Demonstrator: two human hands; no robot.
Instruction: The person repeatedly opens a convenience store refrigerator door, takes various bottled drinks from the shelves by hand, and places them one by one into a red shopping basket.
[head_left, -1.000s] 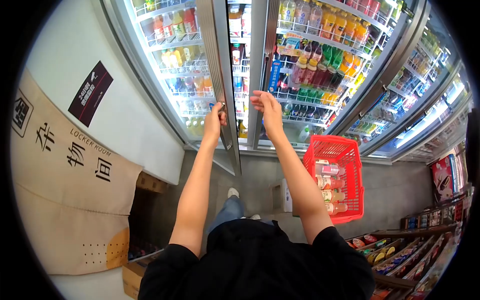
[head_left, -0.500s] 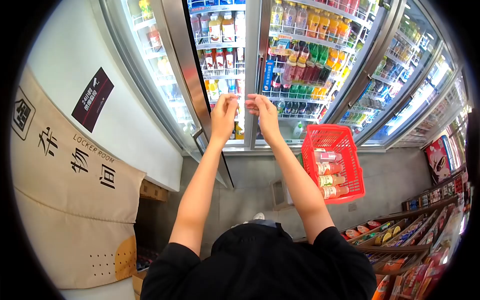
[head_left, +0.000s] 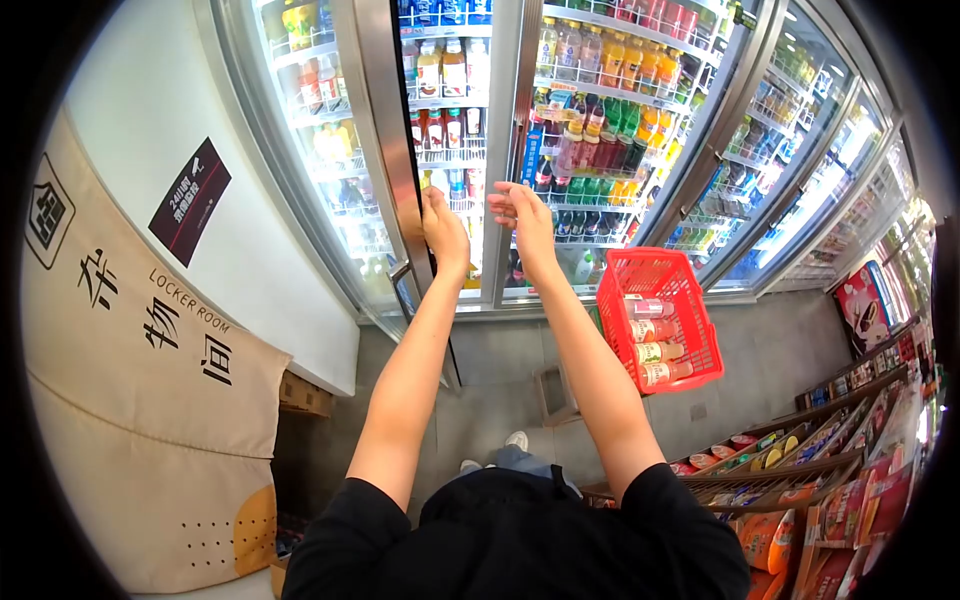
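My left hand (head_left: 446, 238) is at the edge of a glass fridge door (head_left: 385, 140) that stands ajar, its fingers closed against the steel frame; the far side of the grip is partly hidden. Level with it, my right hand (head_left: 528, 225) is raised with loosely bent, parted fingers and holds nothing. It hovers in front of the fridge's upright post and the neighbouring glass door. Between my hands, lit shelves show juice bottles (head_left: 428, 75). A red shopping basket (head_left: 708, 335) stands right of my right forearm, with several bottles (head_left: 660, 352) lying in it.
More fridge doors (head_left: 765, 150) run off to the right. Snack shelves (head_left: 780, 460) stand at the lower right. On the left are a white wall panel (head_left: 130, 90) with a dark sign (head_left: 190, 202), and a beige curtain (head_left: 150, 430) lettered "LOCKER ROOM".
My left hand has moved slightly left onto the door edge, and the gap beside the door looks narrower. My right hand stays nearly in place. The view has shifted a little.
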